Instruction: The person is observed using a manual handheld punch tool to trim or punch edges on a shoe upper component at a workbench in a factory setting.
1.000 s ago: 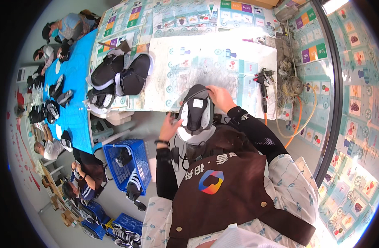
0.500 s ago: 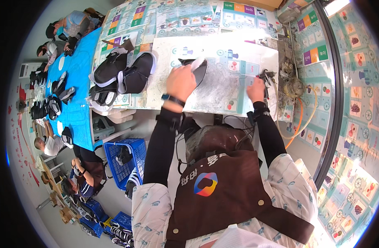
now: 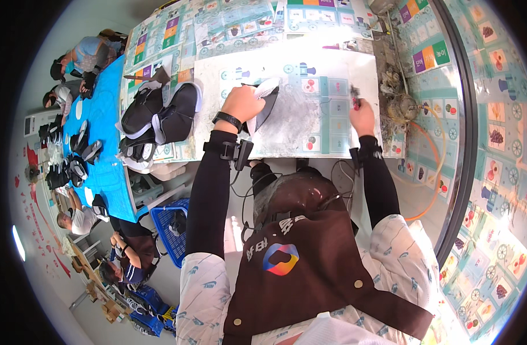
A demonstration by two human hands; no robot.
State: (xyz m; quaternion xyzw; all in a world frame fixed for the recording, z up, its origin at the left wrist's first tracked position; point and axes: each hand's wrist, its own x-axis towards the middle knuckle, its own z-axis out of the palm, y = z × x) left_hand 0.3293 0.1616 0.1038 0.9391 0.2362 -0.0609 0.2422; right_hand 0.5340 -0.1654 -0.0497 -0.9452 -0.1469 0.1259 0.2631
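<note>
My left hand (image 3: 242, 107), a dark band on its wrist, is closed around a black shoe with a white sole (image 3: 267, 99). It holds the shoe just above the smudged white sheet on the worktable. To the right, near the sheet's edge, my right hand (image 3: 362, 119) grips a small dark tool with a red part (image 3: 356, 98). The tool's exact kind is too small to make out. Left of my left hand, several black shoes with white soles (image 3: 176, 112) lie in a heap on the table.
A grimy fitting with hoses (image 3: 406, 106) stands at the table's right edge by the papered wall. A blue-covered table (image 3: 111, 144) with shoes adjoins at left, where several people sit or stand. Below stands a blue basket (image 3: 168, 230). Cables hang near my legs.
My right hand has drawn the dark tool away from the table's right edge and turned it upright. My left hand still holds the shoe, now tilted differently. The whole view has shifted slightly.
</note>
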